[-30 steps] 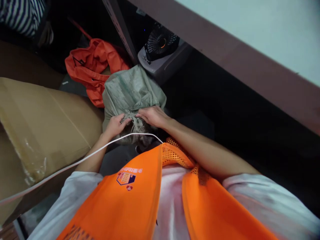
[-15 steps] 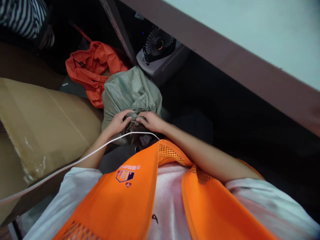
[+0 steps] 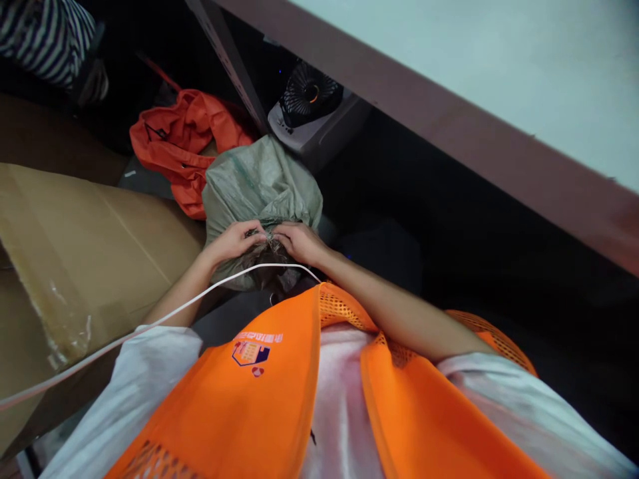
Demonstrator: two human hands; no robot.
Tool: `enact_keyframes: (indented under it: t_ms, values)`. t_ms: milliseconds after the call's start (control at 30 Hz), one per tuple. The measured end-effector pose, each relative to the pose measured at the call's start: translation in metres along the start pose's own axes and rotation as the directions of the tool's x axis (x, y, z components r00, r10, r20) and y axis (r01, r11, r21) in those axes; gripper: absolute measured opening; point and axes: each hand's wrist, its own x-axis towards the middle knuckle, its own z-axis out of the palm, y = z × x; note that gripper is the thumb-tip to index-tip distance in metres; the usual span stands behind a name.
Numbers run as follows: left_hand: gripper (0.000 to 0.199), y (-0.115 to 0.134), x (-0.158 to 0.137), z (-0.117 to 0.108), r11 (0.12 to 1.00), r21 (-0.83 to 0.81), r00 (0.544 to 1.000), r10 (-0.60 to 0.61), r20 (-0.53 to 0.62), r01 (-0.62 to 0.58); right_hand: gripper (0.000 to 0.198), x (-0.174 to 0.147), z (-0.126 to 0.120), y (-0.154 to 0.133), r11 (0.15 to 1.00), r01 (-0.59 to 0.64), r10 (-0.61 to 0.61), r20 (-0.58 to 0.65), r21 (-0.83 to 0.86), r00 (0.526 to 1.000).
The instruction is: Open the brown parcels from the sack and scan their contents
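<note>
A grey-green woven sack (image 3: 259, 176) stands in front of me, its gathered, frayed mouth (image 3: 271, 247) facing my body. My left hand (image 3: 238, 239) pinches the frayed edge from the left, thumb and fingers closed on it. From the right, my right hand (image 3: 298, 241) grips the same edge, its fingertips almost meeting those of the left. The sack's contents are hidden. A thin white cable (image 3: 239, 271) runs across the view just below both hands, in front of the orange vest (image 3: 269, 372) I wear.
A large cardboard box (image 3: 100, 233) lies to the left. Behind the sack are a crumpled orange-red cloth (image 3: 192, 133) and a small black fan (image 3: 310, 93) on a pale casing. A white tabletop (image 3: 474, 60) overhangs at upper right. Someone's striped garment (image 3: 47, 40) shows at upper left.
Both hands stay at the sack's mouth; their fingers have closed more tightly on the frayed edge and drawn nearer together. The view has shifted slightly.
</note>
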Motion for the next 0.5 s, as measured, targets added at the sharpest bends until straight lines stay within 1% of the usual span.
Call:
enact_keyframes:
  t_ms: [33,67,133,167,200,233,300,367,433,500]
  values:
    - [0.033,0.001,0.002,-0.001,1.000,-0.006,0.999,0.010,-0.032,-0.010,0.022,-0.001,-0.001,-0.003,0.999,0.006,-0.007,-0.039,-0.046,0.999]
    - [0.034,0.002,0.004,-0.001,0.999,-0.006,0.996,0.031,-0.088,-0.031,0.020,-0.001,-0.003,-0.008,0.995,0.004,-0.015,-0.100,-0.103,0.995]
    - [0.034,0.003,0.007,0.001,0.997,0.000,0.970,0.070,-0.233,-0.072,0.018,-0.001,-0.006,-0.018,0.977,-0.026,-0.026,-0.241,-0.211,0.970]
    - [0.034,0.003,0.008,0.002,0.997,-0.005,0.953,0.069,-0.296,-0.073,0.017,0.000,-0.007,-0.023,0.969,-0.047,-0.024,-0.282,-0.243,0.959]
    - [0.034,0.003,0.009,0.004,0.998,-0.018,0.938,0.049,-0.342,-0.059,0.017,0.002,-0.007,-0.028,0.967,-0.065,-0.009,-0.288,-0.247,0.958]
    - [0.033,0.003,0.009,0.006,0.999,-0.038,0.928,0.014,-0.373,-0.030,0.017,0.004,-0.007,-0.031,0.971,-0.082,0.022,-0.257,-0.223,0.966]
    - [0.034,0.001,0.008,0.011,0.996,-0.078,0.909,-0.061,-0.413,0.032,0.017,0.011,-0.002,-0.034,0.985,-0.125,0.108,-0.142,-0.121,0.984]
    - [0.037,-0.002,0.005,0.015,0.994,-0.093,0.894,-0.093,-0.438,0.057,0.017,0.019,0.006,-0.031,0.983,-0.185,0.185,-0.057,-0.004,0.981]
    - [0.042,-0.005,0.001,0.017,0.988,-0.135,0.897,-0.127,-0.422,0.076,0.019,0.026,0.014,-0.024,0.976,-0.202,0.205,-0.032,0.082,0.978]
    - [0.048,-0.009,-0.004,0.015,0.964,-0.239,0.913,-0.198,-0.355,0.116,0.019,0.030,0.019,-0.018,0.976,-0.167,0.173,-0.037,0.141,0.984]
